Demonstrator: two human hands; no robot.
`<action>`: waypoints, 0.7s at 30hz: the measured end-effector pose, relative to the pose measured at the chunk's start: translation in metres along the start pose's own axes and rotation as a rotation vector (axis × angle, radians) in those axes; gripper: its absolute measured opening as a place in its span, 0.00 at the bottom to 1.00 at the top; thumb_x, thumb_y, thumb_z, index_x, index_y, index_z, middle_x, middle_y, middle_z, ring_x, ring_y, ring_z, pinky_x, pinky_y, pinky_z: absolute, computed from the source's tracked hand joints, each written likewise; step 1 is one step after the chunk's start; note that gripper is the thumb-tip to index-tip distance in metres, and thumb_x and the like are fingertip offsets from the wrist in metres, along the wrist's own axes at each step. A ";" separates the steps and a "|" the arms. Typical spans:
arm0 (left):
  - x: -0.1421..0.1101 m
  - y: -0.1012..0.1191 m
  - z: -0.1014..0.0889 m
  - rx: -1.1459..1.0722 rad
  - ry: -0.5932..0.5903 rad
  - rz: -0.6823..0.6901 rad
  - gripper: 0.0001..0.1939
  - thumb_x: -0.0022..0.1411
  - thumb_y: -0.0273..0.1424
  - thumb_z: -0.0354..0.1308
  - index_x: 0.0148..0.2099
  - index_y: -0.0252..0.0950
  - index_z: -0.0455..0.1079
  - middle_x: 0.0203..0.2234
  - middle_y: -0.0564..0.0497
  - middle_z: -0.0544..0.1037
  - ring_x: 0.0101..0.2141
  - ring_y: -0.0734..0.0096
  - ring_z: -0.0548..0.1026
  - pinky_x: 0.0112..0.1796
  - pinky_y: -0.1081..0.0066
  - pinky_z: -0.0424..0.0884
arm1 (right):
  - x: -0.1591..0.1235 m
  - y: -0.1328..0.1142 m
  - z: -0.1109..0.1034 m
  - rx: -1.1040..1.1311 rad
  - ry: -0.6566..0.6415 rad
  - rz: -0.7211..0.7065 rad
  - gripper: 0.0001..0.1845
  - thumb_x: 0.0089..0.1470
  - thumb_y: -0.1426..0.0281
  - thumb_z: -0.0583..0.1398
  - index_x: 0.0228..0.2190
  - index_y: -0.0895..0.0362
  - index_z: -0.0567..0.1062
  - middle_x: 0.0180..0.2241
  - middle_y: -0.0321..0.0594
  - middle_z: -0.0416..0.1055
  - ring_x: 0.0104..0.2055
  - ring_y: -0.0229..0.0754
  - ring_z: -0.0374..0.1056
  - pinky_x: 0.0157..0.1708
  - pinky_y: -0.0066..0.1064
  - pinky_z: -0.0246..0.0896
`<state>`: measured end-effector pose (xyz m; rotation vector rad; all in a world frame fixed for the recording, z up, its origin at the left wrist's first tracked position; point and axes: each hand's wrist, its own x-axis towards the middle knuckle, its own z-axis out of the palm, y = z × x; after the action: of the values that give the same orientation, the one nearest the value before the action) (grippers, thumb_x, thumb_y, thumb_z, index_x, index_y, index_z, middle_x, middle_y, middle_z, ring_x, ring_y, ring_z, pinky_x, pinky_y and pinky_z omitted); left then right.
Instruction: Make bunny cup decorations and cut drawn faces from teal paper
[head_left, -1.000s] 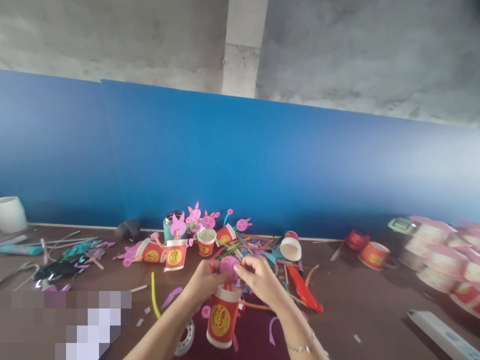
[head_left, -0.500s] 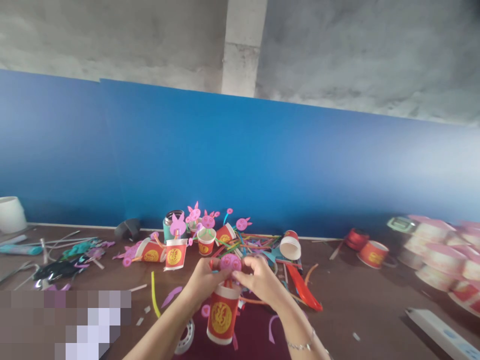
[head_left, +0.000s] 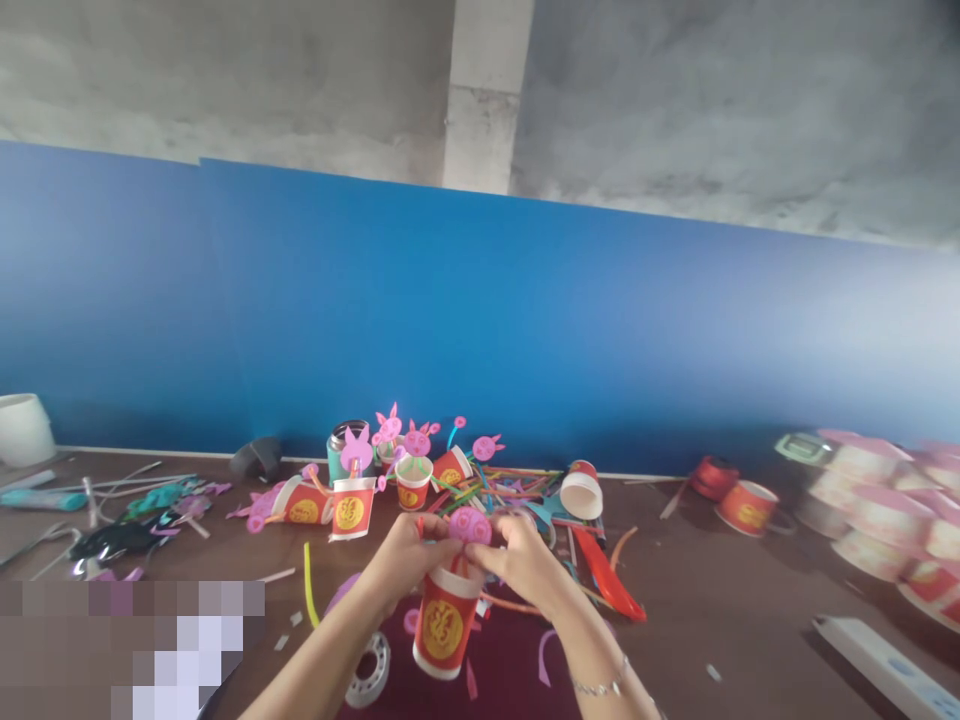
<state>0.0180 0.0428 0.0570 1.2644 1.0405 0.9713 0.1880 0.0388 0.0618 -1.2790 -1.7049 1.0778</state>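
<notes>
Between my hands is a round pink paper face (head_left: 469, 526) with drawn circles, standing above the rim of a red paper cup (head_left: 444, 628) with a gold emblem. My left hand (head_left: 411, 556) pinches the face's left side, and my right hand (head_left: 513, 558) pinches its right side, thumbs nearly meeting. Orange strips join the face to the cup, which hangs tilted below my fingers. A small pink paper circle (head_left: 412, 621) shows beside the cup's left side. Beneath lies a dark red surface (head_left: 517, 670). My fingertips partly hide the face's edges.
Finished-looking red cups with pink paper faces (head_left: 352, 505) stand at the back left. Behind my hands lies a heap of coloured strips (head_left: 517, 485). A white tape roll (head_left: 369, 672) sits by my left forearm. Stacked pink-and-white cups (head_left: 877, 500) and a power strip (head_left: 885, 660) are at right.
The pink face has shifted slightly right, and the cup's lower end has risen a little. Both hands keep their pinch, with small movements of the left forearm.
</notes>
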 end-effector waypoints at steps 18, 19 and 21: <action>0.000 -0.002 -0.009 -0.204 -0.203 0.121 0.35 0.43 0.44 0.69 0.52 0.35 0.67 0.41 0.42 0.76 0.40 0.62 0.75 0.41 0.65 0.69 | 0.003 -0.001 -0.005 0.122 0.188 0.010 0.14 0.43 0.62 0.60 0.22 0.62 0.74 0.20 0.38 0.71 0.23 0.38 0.64 0.24 0.27 0.57; 0.000 -0.003 -0.009 -0.214 -0.225 0.137 0.41 0.41 0.41 0.71 0.56 0.37 0.62 0.45 0.42 0.75 0.42 0.60 0.74 0.43 0.64 0.69 | 0.003 0.000 -0.006 0.107 0.231 0.001 0.15 0.44 0.61 0.60 0.22 0.62 0.74 0.20 0.38 0.70 0.22 0.38 0.63 0.23 0.27 0.56; 0.001 -0.007 -0.009 -0.157 -0.244 0.140 0.48 0.39 0.37 0.72 0.61 0.40 0.54 0.46 0.42 0.74 0.43 0.59 0.74 0.43 0.63 0.70 | 0.004 0.003 -0.007 0.066 0.290 -0.019 0.16 0.46 0.60 0.60 0.22 0.62 0.73 0.19 0.37 0.69 0.22 0.38 0.62 0.22 0.27 0.54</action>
<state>0.0099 0.0456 0.0501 1.3004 0.6810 0.9569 0.1942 0.0440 0.0617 -1.3042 -1.4497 0.8818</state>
